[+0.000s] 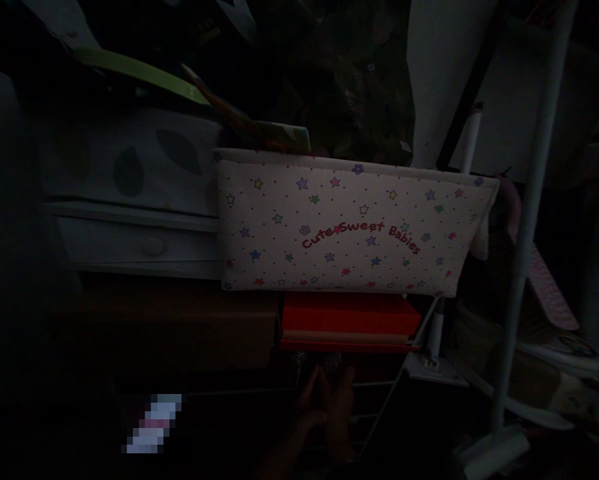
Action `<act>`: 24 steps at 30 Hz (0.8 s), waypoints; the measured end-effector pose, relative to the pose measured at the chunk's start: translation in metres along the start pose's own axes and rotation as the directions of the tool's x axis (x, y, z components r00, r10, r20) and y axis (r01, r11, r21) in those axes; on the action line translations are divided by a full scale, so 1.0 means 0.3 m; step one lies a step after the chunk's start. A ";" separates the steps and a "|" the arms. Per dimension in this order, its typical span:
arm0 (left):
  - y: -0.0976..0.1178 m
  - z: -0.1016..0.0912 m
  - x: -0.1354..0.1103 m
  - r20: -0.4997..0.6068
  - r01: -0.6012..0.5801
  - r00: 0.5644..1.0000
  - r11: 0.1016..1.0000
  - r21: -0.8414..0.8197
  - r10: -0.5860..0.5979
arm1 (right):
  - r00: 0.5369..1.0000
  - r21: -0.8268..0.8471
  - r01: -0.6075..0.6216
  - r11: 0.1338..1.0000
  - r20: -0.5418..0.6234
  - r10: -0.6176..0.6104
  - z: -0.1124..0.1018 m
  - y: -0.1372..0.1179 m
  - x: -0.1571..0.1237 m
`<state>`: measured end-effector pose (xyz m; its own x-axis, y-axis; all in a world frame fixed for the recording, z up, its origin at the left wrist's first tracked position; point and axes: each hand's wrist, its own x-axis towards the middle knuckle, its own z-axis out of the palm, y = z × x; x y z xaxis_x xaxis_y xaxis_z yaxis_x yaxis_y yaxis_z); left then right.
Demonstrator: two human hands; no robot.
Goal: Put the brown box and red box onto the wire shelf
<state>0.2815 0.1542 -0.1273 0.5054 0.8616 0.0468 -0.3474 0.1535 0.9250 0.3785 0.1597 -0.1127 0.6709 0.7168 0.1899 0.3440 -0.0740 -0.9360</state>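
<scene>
The light is very dim. My left hand [307,410] and my right hand [340,403] are close together, low in the middle, reaching into the dark space under a red box [349,317]. Two small dark glittery things [332,361], perhaps shoes, show at the fingertips. Around the right one, the thumb and fingers of my right hand appear closed. My left hand touches or nearly touches my right, its fingers pointing up between the glittery things; the darkness hides whether it grips anything.
A white star-print fabric bin [339,207] lettered "Cute Sweet Babies" sits above the red box. Left of it are a brown box [169,333] and a small white drawer [144,241]. Thin rack bars [374,384] run beside my hands. A pale pole [524,233] stands at right.
</scene>
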 end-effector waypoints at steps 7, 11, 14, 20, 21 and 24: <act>-0.054 -0.031 0.009 -0.011 -0.021 1.000 1.000 -0.022 0.020 | 1.000 0.031 -0.021 0.999 0.023 0.020 0.005 -0.011 -0.015; -0.052 -0.034 0.025 -0.012 -0.032 0.999 1.000 0.000 0.032 | 0.999 0.041 -0.030 0.999 0.012 0.030 0.013 -0.017 -0.014; -0.044 -0.033 0.023 -0.020 -0.032 0.999 0.999 0.008 0.032 | 1.000 0.053 -0.020 0.998 0.002 0.020 0.018 -0.015 -0.011; -0.047 -0.045 0.027 -0.057 -0.063 0.996 0.997 0.048 0.066 | 1.000 0.080 -0.015 0.997 -0.023 0.017 0.025 -0.016 -0.016; -0.052 -0.048 0.033 -0.062 -0.065 0.996 0.996 0.054 0.068 | 0.999 0.081 -0.021 0.996 -0.025 0.023 0.027 -0.018 -0.017; -0.072 -0.059 0.054 -0.070 -0.038 0.997 0.997 0.066 0.042 | 0.999 0.082 -0.034 0.996 -0.018 0.035 0.031 -0.024 -0.017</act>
<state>0.2832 0.1734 -0.1533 0.4336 0.8992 0.0594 -0.3136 0.0887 0.9454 0.3663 0.1629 -0.1096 0.6944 0.7012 0.1619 0.2663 -0.0413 -0.9630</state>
